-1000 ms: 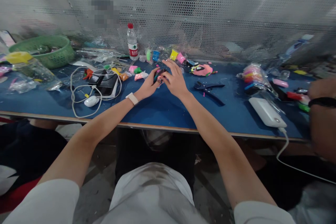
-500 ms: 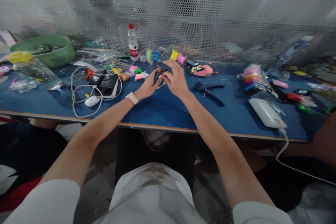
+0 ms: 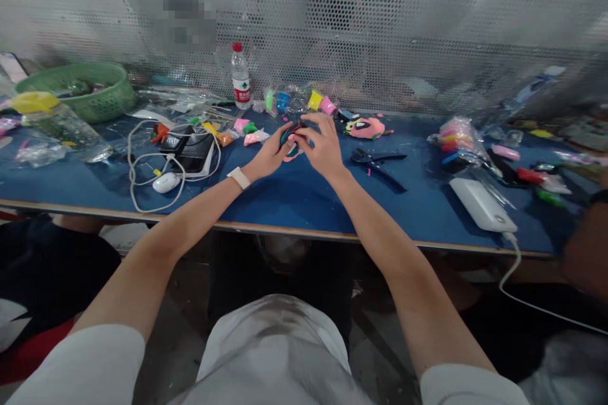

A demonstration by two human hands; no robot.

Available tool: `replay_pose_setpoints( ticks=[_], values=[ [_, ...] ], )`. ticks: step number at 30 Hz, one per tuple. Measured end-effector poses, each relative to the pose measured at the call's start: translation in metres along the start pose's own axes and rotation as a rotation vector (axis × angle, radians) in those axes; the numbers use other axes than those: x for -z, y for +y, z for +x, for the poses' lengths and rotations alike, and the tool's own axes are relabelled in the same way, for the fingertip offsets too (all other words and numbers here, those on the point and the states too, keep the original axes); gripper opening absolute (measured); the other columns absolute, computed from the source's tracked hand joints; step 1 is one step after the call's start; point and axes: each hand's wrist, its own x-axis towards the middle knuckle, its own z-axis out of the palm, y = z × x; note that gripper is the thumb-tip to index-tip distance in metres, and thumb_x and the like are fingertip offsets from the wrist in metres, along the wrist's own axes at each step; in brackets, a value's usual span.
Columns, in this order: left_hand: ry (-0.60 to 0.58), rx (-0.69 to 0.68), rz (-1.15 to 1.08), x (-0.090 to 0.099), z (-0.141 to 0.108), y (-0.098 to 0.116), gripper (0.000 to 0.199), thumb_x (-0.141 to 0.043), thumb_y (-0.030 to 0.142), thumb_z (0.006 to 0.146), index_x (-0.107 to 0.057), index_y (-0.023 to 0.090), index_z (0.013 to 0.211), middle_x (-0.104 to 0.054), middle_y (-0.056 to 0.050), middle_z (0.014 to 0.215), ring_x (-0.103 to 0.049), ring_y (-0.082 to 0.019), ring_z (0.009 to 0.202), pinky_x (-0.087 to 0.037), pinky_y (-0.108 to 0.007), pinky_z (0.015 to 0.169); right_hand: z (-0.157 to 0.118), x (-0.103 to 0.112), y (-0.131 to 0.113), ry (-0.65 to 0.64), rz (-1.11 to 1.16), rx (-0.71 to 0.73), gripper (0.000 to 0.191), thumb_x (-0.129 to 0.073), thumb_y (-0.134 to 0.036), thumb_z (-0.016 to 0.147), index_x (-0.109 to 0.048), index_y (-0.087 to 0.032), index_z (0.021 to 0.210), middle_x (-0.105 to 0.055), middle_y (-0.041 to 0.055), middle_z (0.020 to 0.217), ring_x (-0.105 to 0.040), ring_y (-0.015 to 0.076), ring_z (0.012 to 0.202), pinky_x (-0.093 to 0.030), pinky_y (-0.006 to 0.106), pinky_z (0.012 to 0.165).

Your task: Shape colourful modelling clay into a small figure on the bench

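In the middle of the table, my left hand (image 3: 270,157) is closed around a small dark, rounded piece (image 3: 286,135) with a teal edge. A strip of pink modelling clay (image 3: 291,157) shows along its lower side. My right hand (image 3: 325,147) meets it from the right, thumb and index finger pinched at the pink clay and the other fingers arched above. My fingers hide much of the piece. To the right lies a pink clay figure (image 3: 367,128) with yellow and green parts. Nearer to me rests a pair of dark blue pliers (image 3: 379,168).
Small clay packs (image 3: 315,100) and a water bottle (image 3: 241,82) stand behind my hands. At left are a white mouse (image 3: 166,183) with its cable, a black box (image 3: 197,152) and a green basket (image 3: 111,101). A white power bank (image 3: 482,204) lies right; people sit on both sides.
My right hand's fingers have shifted slightly and draw in over the piece, and more of the dark ring and pink strip shows. The left hand stays nearly still.
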Motion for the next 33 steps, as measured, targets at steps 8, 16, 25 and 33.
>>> replay_pose_setpoints(
  ticks=[8,16,25,33],
  values=[
    [0.044,0.016,-0.076,-0.004,0.002,0.008,0.071,-0.044,0.075,0.12,-0.059,0.022,0.165,-0.075,-0.019,0.154,-0.072,-0.034,0.143,-0.056,-0.054,0.129,-0.002,0.001,-0.003,0.032,0.009,0.01,0.042,-0.055,-0.063,0.12,-0.081,-0.031,0.112,-0.074,0.0113,0.149,-0.065,0.0409,0.151,-0.052,0.073,0.132],
    [0.081,0.032,-0.115,-0.006,0.004,0.014,0.065,-0.046,0.078,0.118,-0.067,0.022,0.142,-0.08,-0.016,0.132,-0.075,-0.032,0.126,-0.061,-0.05,0.117,0.0,0.002,-0.001,-0.01,0.034,0.005,0.037,-0.056,-0.06,0.119,-0.08,-0.032,0.114,-0.074,0.0115,0.149,-0.064,0.0419,0.151,-0.05,0.077,0.132],
    [0.067,0.017,-0.077,-0.003,0.002,0.009,0.066,-0.053,0.083,0.113,-0.068,0.022,0.132,-0.078,-0.014,0.116,-0.076,-0.029,0.108,-0.065,-0.049,0.103,0.001,0.003,-0.003,0.01,0.113,-0.044,0.044,-0.059,-0.072,0.115,-0.078,-0.032,0.111,-0.074,0.0127,0.144,-0.064,0.0423,0.147,-0.048,0.075,0.133],
    [0.059,0.038,-0.052,0.0,0.003,0.007,0.07,-0.054,0.084,0.112,-0.07,0.021,0.137,-0.079,-0.013,0.11,-0.075,-0.03,0.108,-0.065,-0.048,0.102,-0.001,-0.007,-0.003,-0.099,0.463,-0.265,0.082,-0.06,-0.101,0.098,-0.072,-0.03,0.137,-0.079,0.0127,0.133,-0.076,0.036,0.121,-0.067,0.06,0.11]
  ],
)
